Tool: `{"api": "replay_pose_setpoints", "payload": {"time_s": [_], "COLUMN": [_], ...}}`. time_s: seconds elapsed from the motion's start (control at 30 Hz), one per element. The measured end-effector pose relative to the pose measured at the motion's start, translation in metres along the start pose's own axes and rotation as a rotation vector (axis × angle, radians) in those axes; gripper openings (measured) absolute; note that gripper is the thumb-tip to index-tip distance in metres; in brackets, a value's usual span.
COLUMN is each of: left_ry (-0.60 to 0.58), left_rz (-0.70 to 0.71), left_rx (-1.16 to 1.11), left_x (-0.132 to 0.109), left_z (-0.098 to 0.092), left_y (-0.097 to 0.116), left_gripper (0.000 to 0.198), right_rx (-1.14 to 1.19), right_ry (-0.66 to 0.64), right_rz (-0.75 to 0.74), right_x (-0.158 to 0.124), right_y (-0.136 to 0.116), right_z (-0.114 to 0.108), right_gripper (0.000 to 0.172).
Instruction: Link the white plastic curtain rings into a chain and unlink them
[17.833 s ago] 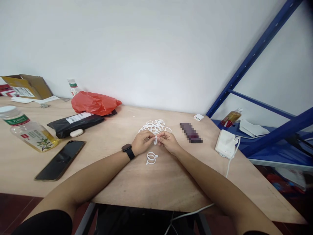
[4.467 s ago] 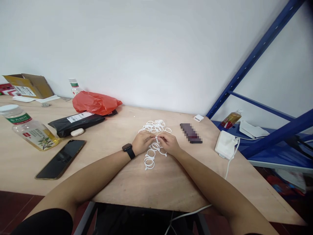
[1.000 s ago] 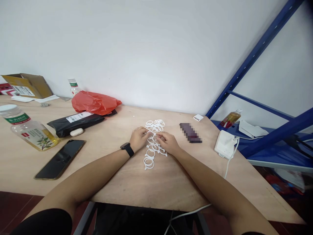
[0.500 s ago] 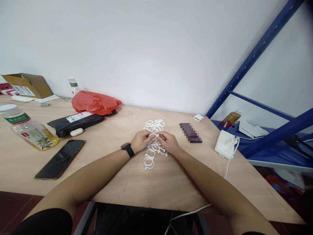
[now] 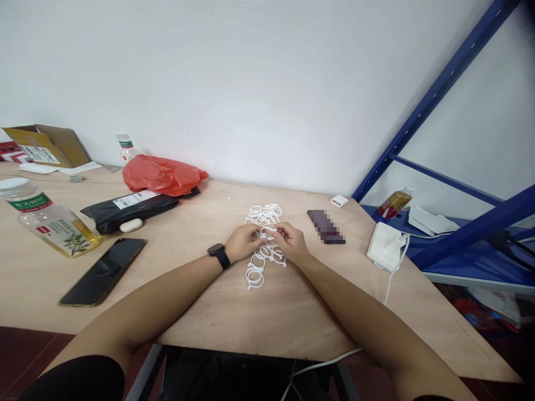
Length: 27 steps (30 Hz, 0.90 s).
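A white plastic ring (image 5: 268, 229) with a small tab is held between my two hands. My left hand (image 5: 243, 242) pinches its left side with thumb and fingers. On the other side, my right hand (image 5: 290, 241) grips it near the tab. Just beyond my fingers lies a heap of similar white rings (image 5: 263, 213). Nearer to me, linked white rings (image 5: 255, 275) trail over the table, partly hidden beneath my hands. Whether the held ring is joined to them I cannot tell.
On the left are a phone (image 5: 102, 273), a drink bottle (image 5: 50, 223), a black parcel (image 5: 134, 209) and a red plastic bag (image 5: 163, 175). To the right lie a blurred dark object (image 5: 325, 226), a white charger (image 5: 339, 200) and a white power strip (image 5: 384, 247) with a cable.
My hands have drawn slightly apart, and the ring between them shows more clearly, shifted a little to the right. The other rings on the table look the same.
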<state>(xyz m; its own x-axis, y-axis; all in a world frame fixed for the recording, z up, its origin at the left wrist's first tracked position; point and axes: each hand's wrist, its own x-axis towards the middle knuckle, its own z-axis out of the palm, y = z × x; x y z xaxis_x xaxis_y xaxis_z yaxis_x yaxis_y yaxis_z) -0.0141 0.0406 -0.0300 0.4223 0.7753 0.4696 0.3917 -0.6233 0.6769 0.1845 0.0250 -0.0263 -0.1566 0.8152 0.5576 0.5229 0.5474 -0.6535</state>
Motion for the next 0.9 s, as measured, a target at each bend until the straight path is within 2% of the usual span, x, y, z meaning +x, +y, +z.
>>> {"api": "replay_pose_setpoints", "payload": {"time_s": [0.13, 0.27, 0.5, 0.63, 0.77, 0.9], "left_ry": [0.042, 0.079, 0.196, 0.150, 0.190, 0.261], "left_rz": [0.040, 0.020, -0.158, -0.219, -0.138, 0.049], "left_rx": [0.029, 0.017, 0.247, 0.334, 0.252, 0.128], "left_x": [0.000, 0.001, 0.002, 0.003, 0.003, 0.002], "left_z": [0.000, 0.001, -0.002, -0.001, 0.000, -0.003], "left_y": [-0.001, -0.003, -0.012, -0.013, -0.012, -0.004], "left_gripper": [0.023, 0.026, 0.019, 0.035, 0.042, 0.029], "right_rx": [0.035, 0.150, 0.204, 0.154, 0.108, 0.076], "right_ry": [0.024, 0.091, 0.155, 0.137, 0.119, 0.088], "right_rz": [0.004, 0.053, 0.130, 0.119, 0.115, 0.086], "right_x": [-0.001, 0.000, 0.004, 0.005, 0.005, 0.004], "right_y": [-0.003, 0.000, 0.007, 0.005, 0.002, 0.004], "right_z": [-0.002, -0.003, -0.001, 0.001, 0.001, 0.001], "right_gripper": [0.013, 0.015, 0.022, 0.023, 0.025, 0.024]}}
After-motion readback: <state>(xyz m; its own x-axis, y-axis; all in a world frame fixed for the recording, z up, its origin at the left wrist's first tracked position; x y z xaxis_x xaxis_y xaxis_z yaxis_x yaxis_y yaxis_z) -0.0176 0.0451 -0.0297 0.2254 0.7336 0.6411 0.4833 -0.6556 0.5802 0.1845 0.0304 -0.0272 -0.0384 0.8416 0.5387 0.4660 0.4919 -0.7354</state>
